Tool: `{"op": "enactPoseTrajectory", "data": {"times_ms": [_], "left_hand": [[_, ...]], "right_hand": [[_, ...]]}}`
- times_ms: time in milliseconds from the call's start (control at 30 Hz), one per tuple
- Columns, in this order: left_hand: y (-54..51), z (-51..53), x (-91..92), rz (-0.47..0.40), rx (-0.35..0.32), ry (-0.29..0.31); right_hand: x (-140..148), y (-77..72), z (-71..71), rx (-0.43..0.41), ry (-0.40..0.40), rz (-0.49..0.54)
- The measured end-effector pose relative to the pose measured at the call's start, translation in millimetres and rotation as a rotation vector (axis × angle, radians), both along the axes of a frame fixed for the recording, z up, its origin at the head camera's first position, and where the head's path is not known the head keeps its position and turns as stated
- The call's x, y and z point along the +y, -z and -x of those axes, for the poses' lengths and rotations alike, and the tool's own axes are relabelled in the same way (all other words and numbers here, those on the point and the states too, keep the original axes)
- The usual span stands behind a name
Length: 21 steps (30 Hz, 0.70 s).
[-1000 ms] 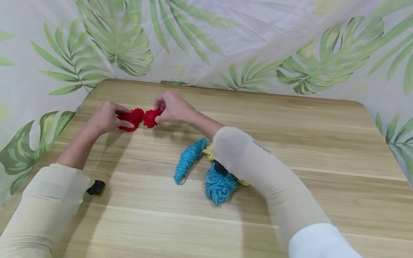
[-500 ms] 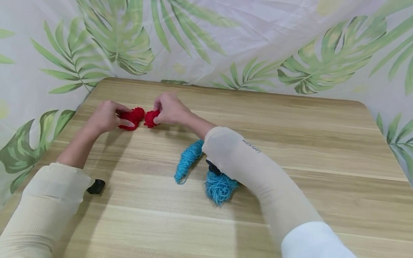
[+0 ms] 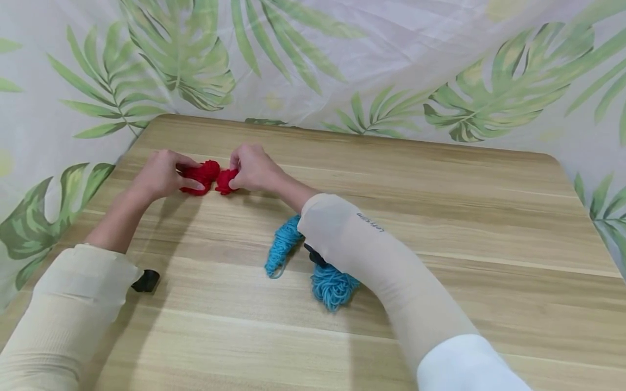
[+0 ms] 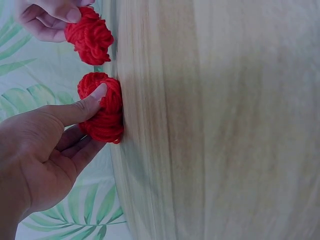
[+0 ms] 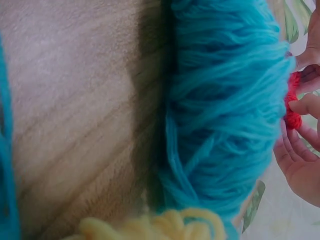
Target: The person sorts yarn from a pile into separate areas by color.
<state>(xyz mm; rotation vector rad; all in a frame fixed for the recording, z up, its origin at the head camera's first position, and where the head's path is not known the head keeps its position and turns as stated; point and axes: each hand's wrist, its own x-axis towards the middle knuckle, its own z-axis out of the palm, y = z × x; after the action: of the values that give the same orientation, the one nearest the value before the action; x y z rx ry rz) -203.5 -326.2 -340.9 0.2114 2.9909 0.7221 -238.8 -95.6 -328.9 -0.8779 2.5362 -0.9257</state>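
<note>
- We see the left hand gripping a red yarn bundle, upper left of the head view.
- Just right, we see the right hand pinching a second red bundle.
- Near centre, a blue bundle lies on the table.

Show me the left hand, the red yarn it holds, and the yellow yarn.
Left hand (image 4: 40, 152): left wrist view, palm.
Red yarn (image 4: 111, 108): left wrist view, bundle's middle.
Yellow yarn (image 5: 155, 227): right wrist view, visible loops.

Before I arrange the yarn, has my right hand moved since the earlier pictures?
Yes, slightly: in the head view, your right hand moved left and away from the far edge of the table.
</note>
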Motion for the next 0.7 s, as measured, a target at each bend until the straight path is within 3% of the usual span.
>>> {"op": "enactPoseTrajectory", "data": {"times_ms": [700], "left_hand": [[1.4, 0.8, -1.4, 0.007, 0.04, 0.019]], "right_hand": [[-9.2, 3.2, -4.3, 0.004, 0.028, -0.047]]}}
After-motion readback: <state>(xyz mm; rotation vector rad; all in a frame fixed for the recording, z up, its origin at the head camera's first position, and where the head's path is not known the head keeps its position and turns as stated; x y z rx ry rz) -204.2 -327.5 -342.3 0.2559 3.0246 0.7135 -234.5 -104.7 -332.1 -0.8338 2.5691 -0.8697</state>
